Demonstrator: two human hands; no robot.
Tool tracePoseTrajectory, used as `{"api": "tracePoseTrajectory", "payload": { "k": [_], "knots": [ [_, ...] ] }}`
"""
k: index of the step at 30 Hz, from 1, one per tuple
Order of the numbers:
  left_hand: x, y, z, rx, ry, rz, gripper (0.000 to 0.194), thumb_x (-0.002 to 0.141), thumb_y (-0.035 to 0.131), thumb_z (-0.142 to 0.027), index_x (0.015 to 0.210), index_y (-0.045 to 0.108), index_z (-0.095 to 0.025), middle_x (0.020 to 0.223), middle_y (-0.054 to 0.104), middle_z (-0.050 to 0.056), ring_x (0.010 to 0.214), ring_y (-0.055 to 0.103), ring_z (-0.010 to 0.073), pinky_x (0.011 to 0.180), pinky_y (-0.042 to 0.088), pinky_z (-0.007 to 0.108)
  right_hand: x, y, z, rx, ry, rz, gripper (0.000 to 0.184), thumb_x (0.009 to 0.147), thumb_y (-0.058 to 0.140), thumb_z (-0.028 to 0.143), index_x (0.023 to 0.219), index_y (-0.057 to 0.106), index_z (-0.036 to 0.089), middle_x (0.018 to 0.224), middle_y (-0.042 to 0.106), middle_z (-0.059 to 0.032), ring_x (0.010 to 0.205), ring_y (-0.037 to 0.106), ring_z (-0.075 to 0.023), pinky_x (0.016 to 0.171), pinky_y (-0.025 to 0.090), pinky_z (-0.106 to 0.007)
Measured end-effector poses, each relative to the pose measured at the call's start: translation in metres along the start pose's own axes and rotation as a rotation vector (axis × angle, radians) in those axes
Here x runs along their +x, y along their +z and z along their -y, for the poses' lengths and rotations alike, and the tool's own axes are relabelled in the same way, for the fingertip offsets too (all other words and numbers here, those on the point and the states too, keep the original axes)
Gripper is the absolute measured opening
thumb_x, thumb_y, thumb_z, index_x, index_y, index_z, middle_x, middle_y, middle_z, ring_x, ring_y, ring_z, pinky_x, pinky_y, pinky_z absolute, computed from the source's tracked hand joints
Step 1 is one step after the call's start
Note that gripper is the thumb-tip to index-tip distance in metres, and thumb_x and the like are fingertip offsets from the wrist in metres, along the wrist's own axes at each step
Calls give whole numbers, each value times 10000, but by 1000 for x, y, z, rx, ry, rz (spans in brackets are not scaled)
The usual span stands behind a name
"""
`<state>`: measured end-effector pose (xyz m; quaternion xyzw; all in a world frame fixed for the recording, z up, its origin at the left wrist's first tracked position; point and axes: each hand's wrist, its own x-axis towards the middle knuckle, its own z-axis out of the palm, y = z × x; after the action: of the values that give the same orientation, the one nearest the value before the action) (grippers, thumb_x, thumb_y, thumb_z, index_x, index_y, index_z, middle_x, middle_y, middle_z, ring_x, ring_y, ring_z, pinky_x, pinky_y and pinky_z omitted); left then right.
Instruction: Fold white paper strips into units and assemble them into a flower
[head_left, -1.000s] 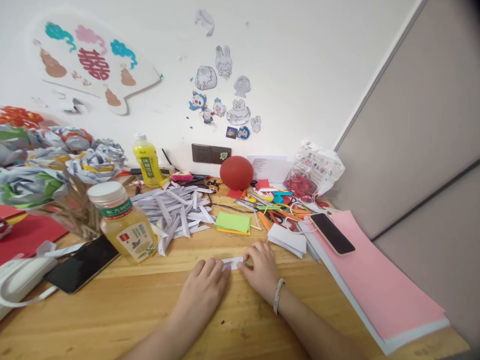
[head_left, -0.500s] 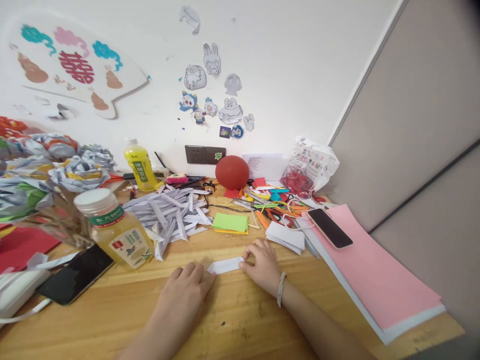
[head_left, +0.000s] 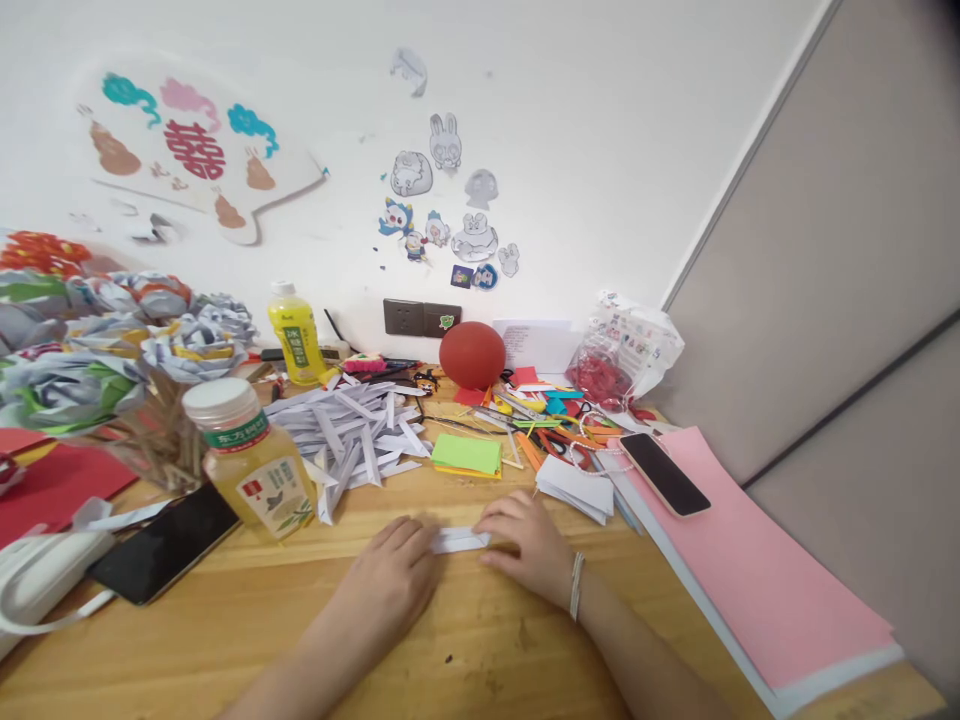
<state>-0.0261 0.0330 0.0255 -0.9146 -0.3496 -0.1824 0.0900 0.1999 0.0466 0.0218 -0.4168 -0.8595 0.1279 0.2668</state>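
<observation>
A small folded white paper strip (head_left: 460, 541) lies on the wooden table between my hands. My left hand (head_left: 401, 568) has its fingers curled over the strip's left end, and that end is hidden beneath them. At the other end, my right hand (head_left: 526, 540) grips the corner with bent fingers, its thumb lower and a little apart. Just beyond the strip sit a green and yellow paper stack (head_left: 466, 455) and a stack of white paper (head_left: 576, 487). A heap of folded white paper strips (head_left: 352, 430) spreads behind my left hand.
A wide-mouthed drink bottle (head_left: 251, 460) and a black phone (head_left: 166, 545) are at the left, near paper flowers (head_left: 71, 385). A red balloon (head_left: 472, 355) rests against the wall. Pink sheets (head_left: 765, 560) carry another phone (head_left: 664, 474) at the right.
The view has shifted slightly to the left. My left hand has moved in over more of the strip, and my right fingers have shifted on its right end, the thumb now lower.
</observation>
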Motion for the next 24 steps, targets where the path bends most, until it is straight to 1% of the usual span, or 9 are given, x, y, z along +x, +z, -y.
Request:
{"api": "tracePoseTrajectory", "payload": {
  "k": [3, 6, 8, 12, 16, 18, 20, 22, 24],
  "knots": [
    [1, 5, 4, -50, 60, 9, 200, 879, 437, -129, 831, 628, -164, 829, 640, 57, 790, 554, 195, 801, 455, 353, 2, 5, 4, -132, -95, 21, 125, 805, 621, 198, 924, 641, 229, 955, 647, -4, 884, 497, -174, 788, 353, -306],
    [5, 3, 5, -44, 29, 46, 195, 899, 410, -141, 894, 603, -164, 794, 621, 54, 752, 544, 194, 723, 461, 337, 4, 10, 6, -216, -110, 16, 96, 845, 555, 173, 876, 637, 210, 921, 649, -10, 846, 495, -166, 761, 352, -300],
    [9, 2, 4, -24, -1, 74, 219, 911, 387, -152, 850, 598, -163, 783, 608, 53, 731, 539, 192, 695, 453, 334, 4, 12, 8, -255, -101, 5, 88, 849, 549, 169, 835, 628, 204, 898, 641, -7, 826, 490, -163, 744, 344, -299],
    [16, 5, 4, -60, -84, 82, 289, 920, 363, -192, 744, 590, -164, 768, 593, 54, 722, 536, 187, 671, 437, 312, 5, 19, 13, -284, 38, -48, 104, 855, 535, 143, 788, 596, 195, 842, 607, -3, 806, 475, -160, 740, 326, -300],
    [22, 7, 6, -131, -280, 93, 253, 891, 414, -217, 721, 595, -167, 765, 612, 52, 730, 564, 182, 669, 432, 296, 7, 26, 15, -283, 173, -110, 125, 870, 499, 149, 775, 569, 191, 831, 574, -10, 799, 466, -164, 715, 321, -293],
    [26, 5, 5, -118, -378, 127, 228, 877, 441, -225, 723, 599, -163, 769, 624, 55, 741, 577, 191, 676, 429, 303, 8, 26, 13, -298, 236, -121, 140, 864, 524, 192, 729, 559, 194, 801, 565, -11, 788, 468, -172, 694, 318, -294],
    [28, 2, 4, -73, -439, 158, 220, 874, 457, -249, 738, 601, -153, 767, 632, 66, 749, 586, 211, 685, 431, 323, 10, 25, 11, -322, 315, -123, 175, 843, 573, 248, 678, 547, 194, 768, 559, -14, 775, 471, -182, 675, 317, -297],
    [29, 1, 2, 1, -464, 177, 220, 879, 459, -265, 775, 605, -138, 772, 636, 87, 760, 592, 240, 687, 437, 355, 11, 25, 9, -352, 359, -118, 187, 823, 605, 285, 670, 549, 194, 761, 561, -19, 772, 475, -192, 665, 319, -301],
    [27, 4, -1, 68, -406, 166, 210, 890, 432, -228, 860, 612, -125, 828, 645, 111, 806, 597, 262, 709, 444, 385, 13, 25, 8, -391, 330, -103, 125, 831, 597, 267, 727, 575, 200, 789, 569, -26, 786, 478, -196, 666, 325, -303]
  ]
}}
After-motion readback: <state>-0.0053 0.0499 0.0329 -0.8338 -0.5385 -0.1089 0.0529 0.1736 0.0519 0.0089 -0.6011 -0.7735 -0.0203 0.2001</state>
